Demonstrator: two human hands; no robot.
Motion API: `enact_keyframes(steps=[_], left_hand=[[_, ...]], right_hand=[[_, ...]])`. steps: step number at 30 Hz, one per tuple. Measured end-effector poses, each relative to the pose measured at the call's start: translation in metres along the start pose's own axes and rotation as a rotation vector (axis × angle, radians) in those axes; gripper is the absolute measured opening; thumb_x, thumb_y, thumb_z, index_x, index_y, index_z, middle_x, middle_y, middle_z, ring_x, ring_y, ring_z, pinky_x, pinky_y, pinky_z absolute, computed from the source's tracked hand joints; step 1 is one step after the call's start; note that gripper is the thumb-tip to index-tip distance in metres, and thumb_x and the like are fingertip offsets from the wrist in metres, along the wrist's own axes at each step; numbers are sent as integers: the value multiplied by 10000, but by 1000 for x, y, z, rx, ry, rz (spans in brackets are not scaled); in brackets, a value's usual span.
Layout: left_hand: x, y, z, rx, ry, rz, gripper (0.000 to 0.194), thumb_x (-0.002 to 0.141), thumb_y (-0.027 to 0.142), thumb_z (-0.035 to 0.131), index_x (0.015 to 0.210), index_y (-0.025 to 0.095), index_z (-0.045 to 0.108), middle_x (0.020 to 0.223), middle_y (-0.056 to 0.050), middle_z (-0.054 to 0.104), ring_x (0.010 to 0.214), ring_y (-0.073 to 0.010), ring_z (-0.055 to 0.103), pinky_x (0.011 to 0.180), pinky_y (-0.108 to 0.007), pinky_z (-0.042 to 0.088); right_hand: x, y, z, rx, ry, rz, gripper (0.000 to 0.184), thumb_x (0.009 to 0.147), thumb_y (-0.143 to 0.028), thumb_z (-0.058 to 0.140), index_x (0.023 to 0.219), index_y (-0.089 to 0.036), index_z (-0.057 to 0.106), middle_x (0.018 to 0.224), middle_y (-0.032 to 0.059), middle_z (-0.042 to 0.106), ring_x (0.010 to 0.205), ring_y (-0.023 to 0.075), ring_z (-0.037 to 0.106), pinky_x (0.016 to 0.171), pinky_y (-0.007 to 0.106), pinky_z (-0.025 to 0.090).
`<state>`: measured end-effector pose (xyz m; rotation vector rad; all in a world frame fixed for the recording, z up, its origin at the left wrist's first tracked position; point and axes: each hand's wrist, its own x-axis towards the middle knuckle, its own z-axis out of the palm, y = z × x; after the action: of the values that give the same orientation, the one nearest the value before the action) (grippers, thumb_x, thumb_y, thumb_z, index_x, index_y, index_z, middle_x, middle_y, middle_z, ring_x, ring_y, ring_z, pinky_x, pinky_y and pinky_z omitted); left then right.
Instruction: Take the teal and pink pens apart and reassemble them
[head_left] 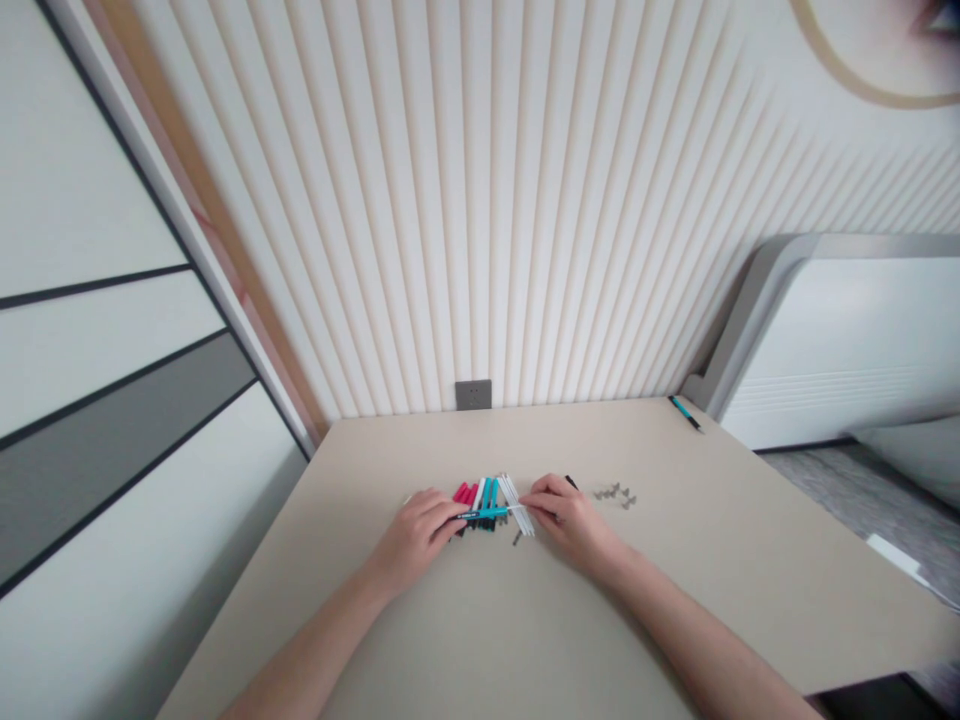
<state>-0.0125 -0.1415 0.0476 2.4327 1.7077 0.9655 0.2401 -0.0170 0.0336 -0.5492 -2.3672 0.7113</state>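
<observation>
Two hands: yours, bare, with your left forearm (pixel 315 640) and right forearm (pixel 709 650) reaching in from the bottom of the head view toward the middle of the table.

Left hand (pixel 414 540): fingers together and curled over the left end of a teal-and-black pen (pixel 480 514), which looks gripped.

Right hand (pixel 574 522): fingers together, tips reaching left onto a bundle of white sticks (pixel 517 505), near the pen's right end. You cannot tell from this view whether they are clamped on anything.

Held pen: lying level between your hands, across the other pens and just above the tabletop.

Pen group: pink pens (pixel 463 493) and teal pens (pixel 487 492), lying side by side under the held pen, at the centre of the table, between your hands.

Small parts: a cluster of small grey metal pieces (pixel 615 495) right of your right hand, and a single grey piece (pixel 517 538) just below the white sticks.

Far table edge: a loose teal pen (pixel 686 412) lies at the upper right corner of the beige table (pixel 480 640).

Surroundings: a ribbed cream wall panel (pixel 450 200) fills the upper middle, with a grey wall socket (pixel 473 394) just above the table's far edge. Large white-and-grey door panels (pixel 90 200) stand at the left.
</observation>
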Motion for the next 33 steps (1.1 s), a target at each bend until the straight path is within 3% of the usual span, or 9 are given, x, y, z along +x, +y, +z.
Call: enact_keyframes(steps=[11, 25, 33], left_hand=[[-1, -1, 2, -3, 6, 11, 180, 954, 268, 511, 1038, 216, 661, 865, -45, 681, 818, -176, 596, 793, -322, 467], [-1, -1, 3, -22, -25, -5, 175, 952, 257, 515, 1057, 211, 648, 866, -42, 675, 826, -176, 582, 785, -310, 460], [-2, -2, 7, -124, 26, -41, 165, 944, 251, 531, 1060, 207, 640, 921, -49, 660, 869, -169, 589, 798, -292, 475]], right_hand=[[1, -6, -2, 40, -9, -13, 275, 950, -214, 460, 1126, -232, 670, 995, 87, 628, 899, 176, 605, 805, 299, 507], [2, -8, -5, 2, -7, -70, 243, 962, -285, 475, 1088, -227, 675, 934, 71, 691, 870, 187, 598, 806, 327, 472], [2, -7, -5, -13, 55, -67, 221, 953, -302, 504, 1057, -222, 683, 864, 67, 700, 835, 197, 583, 804, 353, 445]])
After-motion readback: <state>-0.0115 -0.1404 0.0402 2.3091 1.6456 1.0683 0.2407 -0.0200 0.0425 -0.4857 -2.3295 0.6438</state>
